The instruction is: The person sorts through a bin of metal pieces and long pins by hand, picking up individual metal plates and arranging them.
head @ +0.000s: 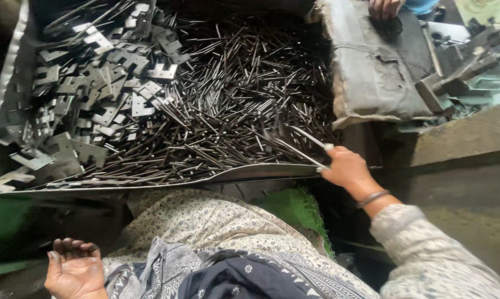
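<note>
My right hand (345,167) reaches to the right edge of a large pile of thin dark metal pins (244,99) and pinches two long pins (300,145) between its fingertips. A metal bangle sits on that wrist. My left hand (74,269) rests palm up low at the left, beside my patterned clothing, with its fingers apart and nothing in it. The pins lie in a shallow metal tray (261,173) in front of me.
Several flat grey metal hinge plates (95,83) are heaped on the left of the tray. A worn grey cloth pad (372,66) lies at the right. Another person's hand (384,8) shows at the top edge. Metal scraps (477,77) clutter the far right.
</note>
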